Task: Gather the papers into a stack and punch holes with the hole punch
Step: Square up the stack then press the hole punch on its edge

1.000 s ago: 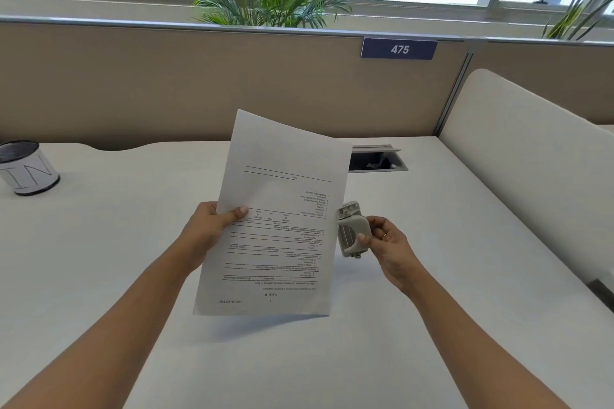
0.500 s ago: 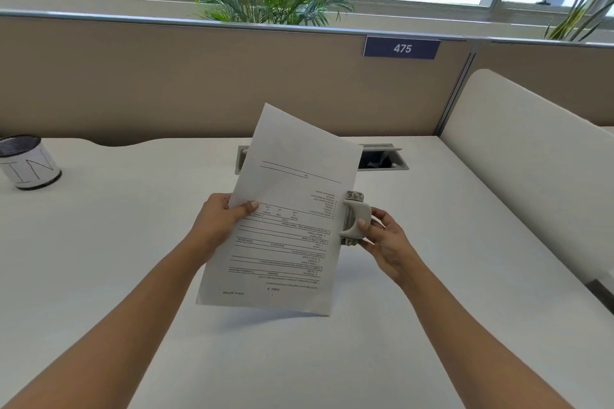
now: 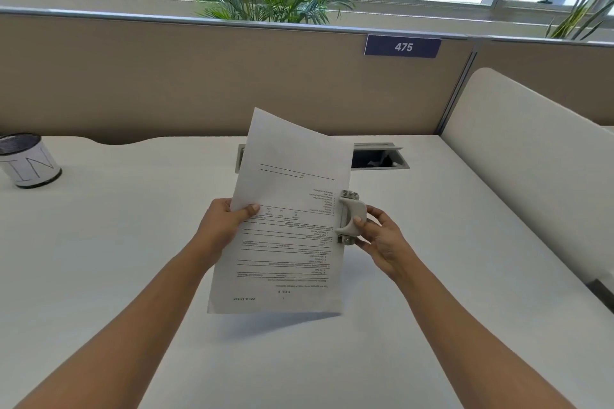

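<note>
My left hand (image 3: 223, 222) holds the printed papers (image 3: 289, 242) by their left edge, raised above the white desk (image 3: 133, 242) and tilted, with the text upside down to me. How many sheets are in the stack I cannot tell. My right hand (image 3: 382, 241) grips a small grey hole punch (image 3: 351, 216) with thumb and fingers. The punch sits against the right edge of the papers at about mid-height, and the paper edge appears to lie in its slot.
A white mesh-topped cup (image 3: 28, 161) stands at the far left of the desk. An open cable hatch (image 3: 380, 156) lies behind the papers. A tan partition (image 3: 199, 76) closes the back and a white curved divider (image 3: 531, 156) the right side.
My right hand brought the hole punch left and up onto the papers' right edge. My left hand shifted the papers slightly right and up.
</note>
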`<action>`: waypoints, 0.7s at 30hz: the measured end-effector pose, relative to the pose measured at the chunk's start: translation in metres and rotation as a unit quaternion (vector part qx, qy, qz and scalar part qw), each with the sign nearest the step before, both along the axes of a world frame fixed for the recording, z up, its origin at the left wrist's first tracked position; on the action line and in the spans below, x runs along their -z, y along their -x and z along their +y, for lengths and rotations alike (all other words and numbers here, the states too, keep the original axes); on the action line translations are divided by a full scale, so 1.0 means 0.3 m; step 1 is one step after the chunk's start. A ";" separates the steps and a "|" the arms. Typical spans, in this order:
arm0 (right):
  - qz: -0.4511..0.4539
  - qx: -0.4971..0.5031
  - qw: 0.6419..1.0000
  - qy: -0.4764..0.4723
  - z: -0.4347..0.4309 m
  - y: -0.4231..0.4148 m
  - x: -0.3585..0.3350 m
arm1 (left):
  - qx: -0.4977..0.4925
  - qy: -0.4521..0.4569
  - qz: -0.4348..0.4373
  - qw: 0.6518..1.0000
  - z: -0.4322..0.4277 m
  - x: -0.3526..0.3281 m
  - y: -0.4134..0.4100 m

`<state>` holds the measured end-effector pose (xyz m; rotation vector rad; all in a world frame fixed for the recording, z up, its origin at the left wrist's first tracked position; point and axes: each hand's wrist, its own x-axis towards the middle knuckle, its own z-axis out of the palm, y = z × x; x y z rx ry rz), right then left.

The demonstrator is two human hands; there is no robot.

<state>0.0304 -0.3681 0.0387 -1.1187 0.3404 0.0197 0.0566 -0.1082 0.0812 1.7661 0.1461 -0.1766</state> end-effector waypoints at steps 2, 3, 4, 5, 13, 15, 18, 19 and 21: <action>0.017 0.003 1.000 0.010 -0.005 -0.012 0.000 | -0.004 0.016 0.017 1.000 -0.003 0.021 -0.006; 0.030 0.001 0.999 0.019 -0.009 -0.019 -0.001 | -0.006 0.021 0.027 0.999 -0.004 0.034 -0.011; 0.046 -0.002 0.999 0.029 -0.013 -0.028 -0.002 | -0.007 0.026 0.038 0.999 -0.006 0.047 -0.014; 0.065 -0.004 0.997 0.041 -0.016 -0.039 0.000 | -0.006 0.031 0.048 0.998 -0.008 0.061 -0.018; 0.162 0.010 0.978 0.134 -0.020 -0.111 0.026 | -0.033 0.063 0.139 0.988 -0.051 0.186 -0.039; 0.174 0.015 0.974 0.145 -0.019 -0.128 0.025 | -0.036 0.065 0.148 0.986 -0.058 0.208 -0.049; 0.186 0.027 0.969 0.162 -0.018 -0.156 0.037 | -0.042 0.070 0.162 0.983 -0.066 0.236 -0.067; 0.190 0.029 0.967 0.168 -0.017 -0.166 0.044 | -0.044 0.070 0.166 0.983 -0.068 0.244 -0.073; 0.198 0.031 0.963 0.180 -0.019 -0.178 0.056 | -0.048 0.064 0.174 0.981 -0.068 0.258 -0.078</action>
